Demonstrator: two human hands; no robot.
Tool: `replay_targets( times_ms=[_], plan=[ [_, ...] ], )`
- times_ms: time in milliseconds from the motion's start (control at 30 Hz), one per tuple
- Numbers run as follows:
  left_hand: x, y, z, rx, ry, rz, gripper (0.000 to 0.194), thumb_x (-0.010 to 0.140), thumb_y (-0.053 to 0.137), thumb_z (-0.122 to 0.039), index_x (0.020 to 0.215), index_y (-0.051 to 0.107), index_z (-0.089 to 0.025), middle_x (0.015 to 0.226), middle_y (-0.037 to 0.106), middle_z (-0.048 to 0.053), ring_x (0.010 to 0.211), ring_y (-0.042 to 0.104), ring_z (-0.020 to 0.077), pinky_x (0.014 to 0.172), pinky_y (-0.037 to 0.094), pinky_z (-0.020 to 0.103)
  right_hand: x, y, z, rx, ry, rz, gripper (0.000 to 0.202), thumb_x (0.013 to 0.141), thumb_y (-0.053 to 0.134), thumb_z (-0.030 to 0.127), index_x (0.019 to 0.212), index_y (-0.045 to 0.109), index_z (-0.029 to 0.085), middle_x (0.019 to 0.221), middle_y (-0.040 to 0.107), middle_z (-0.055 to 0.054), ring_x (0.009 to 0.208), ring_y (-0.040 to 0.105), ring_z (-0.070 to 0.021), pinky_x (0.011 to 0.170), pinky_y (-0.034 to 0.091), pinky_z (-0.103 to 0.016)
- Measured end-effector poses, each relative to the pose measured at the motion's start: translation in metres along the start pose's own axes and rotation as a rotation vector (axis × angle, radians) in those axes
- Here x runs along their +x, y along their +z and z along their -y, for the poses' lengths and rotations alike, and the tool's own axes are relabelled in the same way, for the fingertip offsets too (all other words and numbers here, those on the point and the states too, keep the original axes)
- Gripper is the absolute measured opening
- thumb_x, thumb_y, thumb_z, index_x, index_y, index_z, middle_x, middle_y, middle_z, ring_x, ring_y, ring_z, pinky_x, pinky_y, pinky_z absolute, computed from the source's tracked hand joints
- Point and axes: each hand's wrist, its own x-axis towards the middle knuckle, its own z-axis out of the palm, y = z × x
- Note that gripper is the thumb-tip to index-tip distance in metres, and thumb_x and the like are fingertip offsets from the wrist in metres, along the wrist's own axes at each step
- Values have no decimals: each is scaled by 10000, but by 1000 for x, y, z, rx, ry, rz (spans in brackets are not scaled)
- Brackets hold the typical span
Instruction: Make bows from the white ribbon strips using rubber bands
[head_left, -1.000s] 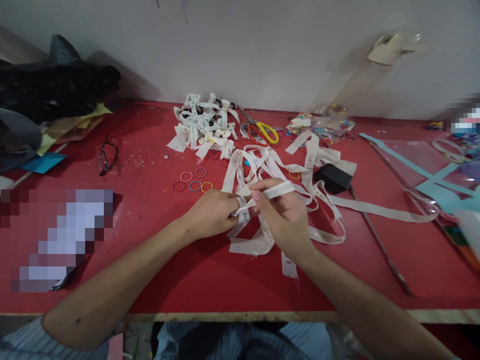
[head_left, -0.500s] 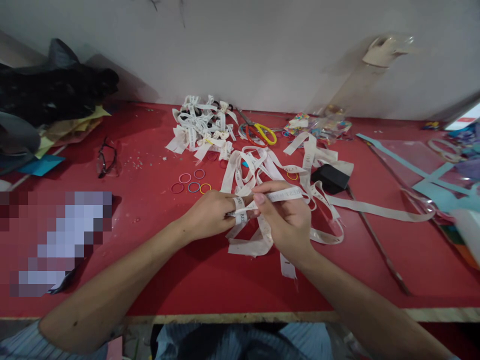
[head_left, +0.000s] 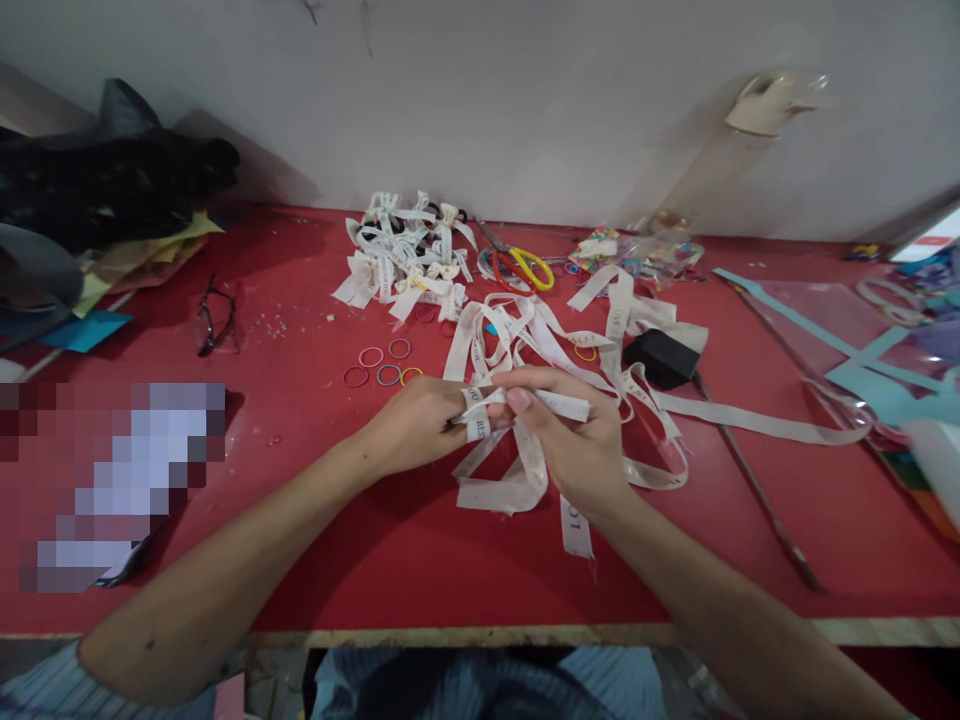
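This is looking like a small craft workbench, where ribbon bows are being made by hand. A red table (head_left: 315,560) is standing against a plain white wall, and loose printed ribbon (head_left: 525,340) is sprawling across its middle. A heap of finished bows (head_left: 405,255) is lying at the far side, with scissors (head_left: 521,265) just right of it, small coloured elastic rings (head_left: 379,365) nearer, and paper offcuts (head_left: 862,350) spreading at right.

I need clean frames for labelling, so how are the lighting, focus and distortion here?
Head view: soft even light, faint shadows under both arms; hands and ribbon sharp; wide-angle lens bends the red table edge; a pixelated patch masks the left side.
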Motion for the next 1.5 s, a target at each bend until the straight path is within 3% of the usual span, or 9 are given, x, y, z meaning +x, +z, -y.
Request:
replay_targets(
  times_ms=[167, 467, 600, 767, 1033, 1200, 1333, 1433, 1500],
  plan=[
    [-1, 0, 0, 73, -44, 3, 307, 864, 469, -184, 560, 506, -162, 516, 504, -14, 457, 413, 97, 508, 285, 233, 1, -2, 4, -161, -94, 104, 230, 834, 703, 246, 1061, 722, 275, 936, 747, -5, 857, 707, -149, 786, 582, -278],
    [2, -2, -4, 131, -137, 30, 221, 794, 471, -130, 617, 602, -153, 563, 574, 6, 488, 431, 106, 508, 263, 232, 3, 1, 3, -339, -352, -5, 136, 845, 671, 153, 896, 729, 264, 911, 662, -4, 871, 651, -152, 815, 525, -315],
    [0, -5, -4, 101, -216, -22, 301, 752, 465, -67, 892, 716, -156, 602, 598, 4, 521, 466, 111, 529, 301, 216, 0, 2, 2, -367, -305, -20, 119, 881, 620, 148, 898, 690, 243, 874, 682, -1, 859, 660, -153, 816, 524, -315],
    [-3, -6, -1, 140, -295, -47, 443, 796, 494, -90, 1188, 664, -203, 699, 670, 22, 537, 501, 115, 537, 322, 211, -3, 2, 3, -337, -283, 52, 83, 893, 605, 158, 930, 654, 213, 776, 682, 15, 715, 654, -118, 700, 529, -269],
    [6, -10, -6, 244, -299, 292, 224, 838, 534, -141, 917, 732, -210, 840, 746, 55, 678, 641, 165, 519, 269, 239, -6, -1, 0, -214, -292, 217, 159, 911, 566, 166, 1043, 627, 230, 740, 657, 18, 608, 634, -106, 593, 517, -253],
    [9, -9, -11, 249, -188, 407, 187, 848, 546, -158, 843, 733, -171, 708, 715, 69, 590, 601, 161, 488, 210, 261, -9, -1, 4, -368, -448, 116, 303, 875, 577, 136, 1152, 562, 260, 679, 621, 42, 521, 581, -112, 559, 508, -276],
    [6, -6, -7, 24, -127, 294, 220, 874, 539, -156, 723, 698, -135, 661, 683, 45, 558, 562, 118, 523, 311, 224, -4, -1, 6, -483, -521, -83, 235, 841, 604, 144, 1048, 600, 257, 637, 598, 38, 554, 589, -142, 562, 514, -299],
    [5, -6, -6, -296, -129, 123, 262, 899, 563, -286, 743, 724, -150, 698, 697, 22, 607, 577, 104, 586, 399, 194, -1, -1, 3, -467, -342, -205, 54, 859, 619, 214, 903, 629, 243, 637, 576, 26, 539, 576, -141, 540, 523, -310],
    [5, -7, -11, -499, -223, 22, 257, 886, 585, -370, 872, 755, -177, 746, 719, 16, 689, 607, 126, 657, 458, 208, -1, 0, 0, -362, -230, -244, 126, 866, 631, 250, 990, 614, 243, 645, 578, 37, 491, 554, -122, 478, 509, -283]
  ],
)
